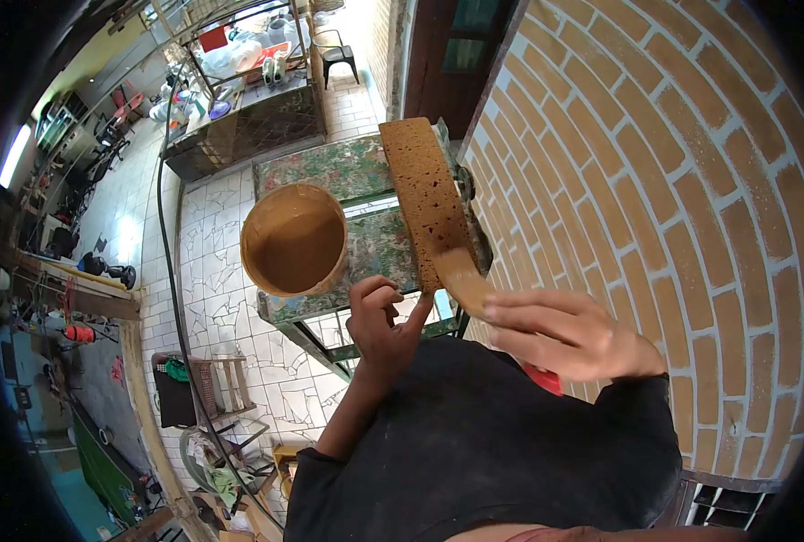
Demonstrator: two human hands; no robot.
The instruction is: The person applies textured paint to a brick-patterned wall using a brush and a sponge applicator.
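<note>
On the worn green stand (325,170) in front of me, a round bucket (294,239) sits toward the left, its wall and rim smeared with brown. I can see brown liquid (300,244) inside, its surface lying below the rim; how deep it goes I cannot tell. To the right of the bucket and apart from it, the long brown slab (422,185) lies lengthwise away from me, its top face pitted with small dark holes. My right hand (573,339) has its fingers closed on the brush (467,287), whose blurred bristles meet the slab near its close end. My left hand (385,325) is at that same end, between bucket and slab: one digit reaches out to the slab's near edge, the other fingers are partly curled, and a gap separates them from that digit. Beyond the stand, a far table (248,108) carries clear plastic bags (230,59) and a pair of light shoes (273,69); what the bags hold is too small to make out. A black chair (337,56) is just beside that table. Along my right rises a wall (637,181) patterned with tan bricks and pale joints.
</note>
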